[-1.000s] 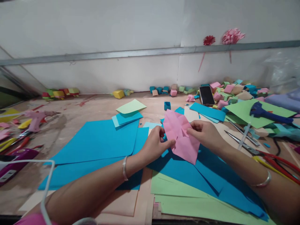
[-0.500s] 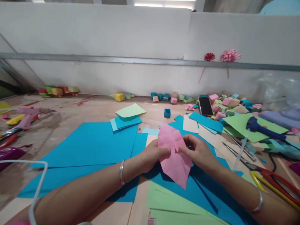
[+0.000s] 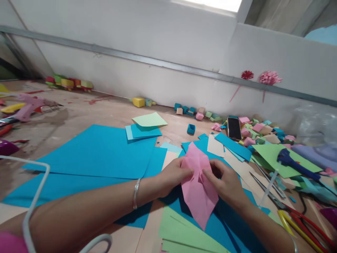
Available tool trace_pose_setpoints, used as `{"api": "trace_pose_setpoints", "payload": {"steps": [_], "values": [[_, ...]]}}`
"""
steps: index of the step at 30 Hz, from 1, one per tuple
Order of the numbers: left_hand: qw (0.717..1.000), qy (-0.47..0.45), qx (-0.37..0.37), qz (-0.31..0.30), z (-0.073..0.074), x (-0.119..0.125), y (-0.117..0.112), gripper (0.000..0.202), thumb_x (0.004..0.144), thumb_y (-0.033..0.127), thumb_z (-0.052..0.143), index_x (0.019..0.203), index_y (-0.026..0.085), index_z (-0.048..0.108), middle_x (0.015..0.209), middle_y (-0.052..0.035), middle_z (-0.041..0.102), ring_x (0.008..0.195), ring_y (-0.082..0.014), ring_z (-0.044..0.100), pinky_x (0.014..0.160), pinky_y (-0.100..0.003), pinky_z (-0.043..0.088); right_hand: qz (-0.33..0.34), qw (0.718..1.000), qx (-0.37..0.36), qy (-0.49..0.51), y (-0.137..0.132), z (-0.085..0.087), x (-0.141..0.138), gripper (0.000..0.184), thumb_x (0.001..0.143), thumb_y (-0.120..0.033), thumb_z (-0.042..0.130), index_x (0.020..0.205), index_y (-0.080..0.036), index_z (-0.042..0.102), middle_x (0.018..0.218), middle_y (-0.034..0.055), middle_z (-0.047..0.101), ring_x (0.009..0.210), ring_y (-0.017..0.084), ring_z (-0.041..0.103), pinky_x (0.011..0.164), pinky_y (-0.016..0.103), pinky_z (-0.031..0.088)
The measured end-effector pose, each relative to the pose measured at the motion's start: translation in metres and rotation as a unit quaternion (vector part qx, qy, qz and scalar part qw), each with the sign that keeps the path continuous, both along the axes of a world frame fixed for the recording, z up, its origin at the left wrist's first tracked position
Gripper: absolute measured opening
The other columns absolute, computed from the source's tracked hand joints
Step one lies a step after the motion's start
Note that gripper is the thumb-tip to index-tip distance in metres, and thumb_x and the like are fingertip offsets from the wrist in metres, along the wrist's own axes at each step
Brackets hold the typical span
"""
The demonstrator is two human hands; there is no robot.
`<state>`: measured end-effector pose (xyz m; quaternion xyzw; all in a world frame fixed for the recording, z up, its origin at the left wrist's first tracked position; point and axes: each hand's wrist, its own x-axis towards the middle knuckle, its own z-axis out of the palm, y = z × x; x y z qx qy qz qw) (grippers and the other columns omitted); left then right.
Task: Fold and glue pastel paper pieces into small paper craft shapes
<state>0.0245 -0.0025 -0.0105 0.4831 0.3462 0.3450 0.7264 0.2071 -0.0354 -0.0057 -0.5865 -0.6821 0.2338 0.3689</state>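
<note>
A creased pink sheet of paper (image 3: pixel 198 200), partly folded, is held between my two hands above the blue and green sheets. My left hand (image 3: pixel 172 177) pinches its left side, thumb lying on the face of the paper. On the opposite edge my right hand (image 3: pixel 225 181) grips it, thumb and fingertips near the middle crease. The fingers behind the paper are hidden. Beneath lie blue paper (image 3: pixel 105 151), light green paper (image 3: pixel 189 228) and peach paper. A small open blue paper box (image 3: pixel 191 129) stands just beyond the pink sheet.
Scissors (image 3: pixel 276 200) with red and yellow handles lie at right, near a blue glue gun (image 3: pixel 292 163). A phone (image 3: pixel 234 128) rests by a heap of folded paper pieces (image 3: pixel 263 131). A pink glue gun (image 3: pixel 28 105) is at far left. White wire (image 3: pixel 39 189) crosses the lower left.
The camera view has tilted. Both hands keep hold of the pink paper, which now hangs slightly lower in view with its sides folded in a little more.
</note>
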Motion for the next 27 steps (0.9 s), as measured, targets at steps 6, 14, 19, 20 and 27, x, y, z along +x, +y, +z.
{"api": "trace_pose_setpoints", "payload": {"steps": [6,14,19,20,27], "values": [[0.998,0.056,0.000,0.006,0.007,-0.001,0.000,0.020,0.069,0.021,0.062,0.087,0.012,0.067,0.081,-0.0093,0.070,0.070,-0.0209,0.066,0.060,-0.029,0.052,0.002,0.999,0.020,-0.029,-0.006,0.001,-0.004,0.016,0.085,-0.030,0.054,0.074,-0.020,0.053,0.068,-0.0020,0.051,0.061,0.013,0.045,0.057,0.026,0.037],[0.985,0.119,0.058,0.108,0.007,0.002,-0.006,0.025,0.068,0.016,0.063,0.093,0.015,0.063,0.084,-0.0046,0.069,0.072,-0.0180,0.065,0.058,-0.024,0.051,0.009,0.998,-0.006,-0.054,-0.012,0.006,-0.011,0.015,0.083,-0.032,0.055,0.074,-0.021,0.048,0.062,-0.0049,0.047,0.055,0.012,0.044,0.051,0.024,0.034],[0.987,0.119,0.054,0.097,0.003,0.003,-0.005,0.021,0.083,0.035,0.056,0.076,0.015,0.060,0.070,-0.0024,0.063,0.059,-0.0134,0.057,0.048,-0.021,0.043,-0.021,0.989,0.064,-0.133,-0.012,-0.002,-0.012,0.026,0.083,-0.034,0.055,0.067,-0.022,0.039,0.057,-0.0061,0.039,0.051,0.011,0.038,0.049,0.024,0.028],[0.988,0.111,0.046,0.094,0.002,0.003,-0.004,0.026,0.084,0.039,0.054,0.073,0.016,0.058,0.066,-0.0017,0.060,0.056,-0.0128,0.055,0.047,-0.021,0.041,-0.022,0.984,0.086,-0.157,-0.013,-0.004,-0.012,0.024,0.084,-0.033,0.054,0.068,-0.022,0.040,0.058,-0.0056,0.041,0.051,0.011,0.038,0.050,0.024,0.028],[0.990,0.063,0.107,0.064,0.011,0.000,-0.006,0.027,0.076,0.025,0.065,0.102,0.016,0.066,0.092,-0.0040,0.069,0.075,-0.0154,0.062,0.066,-0.024,0.050,-0.027,0.984,0.081,-0.155,-0.011,-0.004,-0.007,0.016,0.086,-0.031,0.050,0.073,-0.022,0.046,0.057,-0.0059,0.046,0.048,0.011,0.040,0.050,0.024,0.030]]}}
